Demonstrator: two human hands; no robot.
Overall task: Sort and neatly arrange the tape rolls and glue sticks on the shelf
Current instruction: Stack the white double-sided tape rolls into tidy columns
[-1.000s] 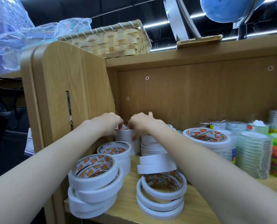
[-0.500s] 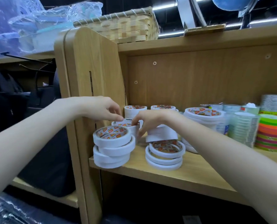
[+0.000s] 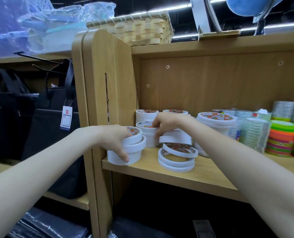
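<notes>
The left hand curls round the front-left stack of white tape rolls at the shelf edge, while the right hand pinches the rim of the stack behind. To square them well, I'd press both sides inward evenly, since the top rolls sit skewed. The rolls are flat white rings with red-printed cores.

The shelf is being seen as pale wood-look board, smooth and matt. White tape rolls are looking like matt paper, with printed liners inside. Clear rolls are showing as glossy plastic. A basket is appearing as woven, rough strips. Crinkled glossy plastic wrap is being seen beside it. Dark bags are looking like matt cloth.
</notes>
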